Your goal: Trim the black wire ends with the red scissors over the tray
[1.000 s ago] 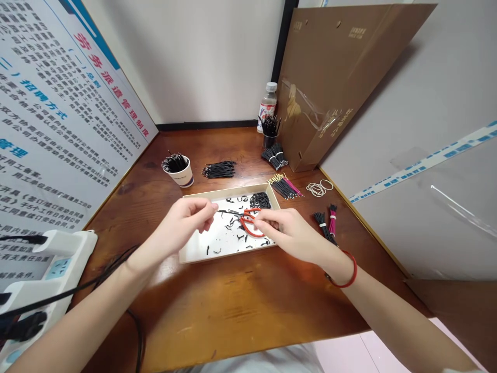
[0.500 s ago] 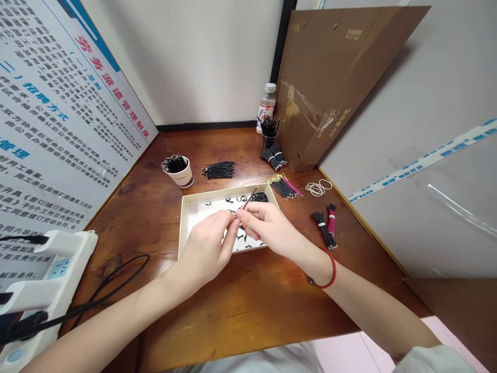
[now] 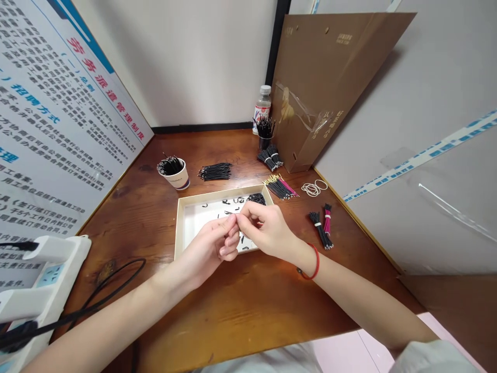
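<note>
Above the near side of a shallow cream box (image 3: 179, 223), my two hands meet fingertip to fingertip. My left hand (image 3: 215, 241) is closed in a pinch, thumb against forefinger, the other fingers curled. Thumb and forefinger of my right hand (image 3: 267, 225) press together at the same spot; whatever lies between the fingertips is too small or hidden to make out. Small black bits (image 3: 227, 202) are scattered over the box's white floor, and a pile of black pieces (image 3: 256, 198) fills its far right corner.
Behind the box are a paper cup (image 3: 179, 180) of black wires and a row of black wires (image 3: 215, 171). To the right lie loose black and pink wires (image 3: 280, 187), white rubber bands (image 3: 313, 188) and tied bundles (image 3: 321, 230). A power strip (image 3: 50, 290) stands left.
The thin black wire that stuck up from my right fingers no longer shows. My left hand has turned so its curled fingers face the camera. The whole view has shifted slightly.
</note>
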`<state>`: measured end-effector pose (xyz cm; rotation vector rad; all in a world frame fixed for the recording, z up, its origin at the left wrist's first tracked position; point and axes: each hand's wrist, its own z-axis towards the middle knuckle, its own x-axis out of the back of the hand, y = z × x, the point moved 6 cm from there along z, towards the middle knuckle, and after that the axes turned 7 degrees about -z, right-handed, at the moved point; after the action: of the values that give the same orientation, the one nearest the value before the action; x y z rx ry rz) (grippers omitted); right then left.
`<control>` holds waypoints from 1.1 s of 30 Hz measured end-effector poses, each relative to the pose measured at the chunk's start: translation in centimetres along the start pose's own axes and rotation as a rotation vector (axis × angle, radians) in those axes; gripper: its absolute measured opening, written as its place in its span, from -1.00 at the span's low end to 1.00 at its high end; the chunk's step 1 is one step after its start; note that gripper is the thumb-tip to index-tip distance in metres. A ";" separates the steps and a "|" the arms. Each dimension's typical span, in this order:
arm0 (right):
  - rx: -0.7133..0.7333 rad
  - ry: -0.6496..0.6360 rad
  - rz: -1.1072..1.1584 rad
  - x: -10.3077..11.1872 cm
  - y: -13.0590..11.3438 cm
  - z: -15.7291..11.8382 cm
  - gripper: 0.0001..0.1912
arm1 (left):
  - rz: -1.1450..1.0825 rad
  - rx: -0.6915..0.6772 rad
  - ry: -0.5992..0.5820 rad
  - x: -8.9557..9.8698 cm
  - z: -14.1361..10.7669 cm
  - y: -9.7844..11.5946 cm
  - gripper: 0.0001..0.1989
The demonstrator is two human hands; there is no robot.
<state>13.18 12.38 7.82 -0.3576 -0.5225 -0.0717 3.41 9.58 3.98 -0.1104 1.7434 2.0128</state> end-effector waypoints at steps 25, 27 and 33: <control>-0.051 -0.141 -0.294 2.2 2.7 1.1 -0.87 | 1.495 -0.484 0.245 3.2 -0.3 4.7 -0.77; -0.045 -0.172 -0.267 1.2 2.0 0.1 -0.91 | 1.426 -0.506 0.223 2.9 -0.1 4.8 -0.78; -0.129 -0.054 -0.305 2.7 2.8 -0.5 -0.94 | 1.167 -0.505 0.266 3.3 0.8 4.9 -0.78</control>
<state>16.21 14.91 7.85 -0.4042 -0.6247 -0.3924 -1.28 10.88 7.43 0.6558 1.5121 3.3672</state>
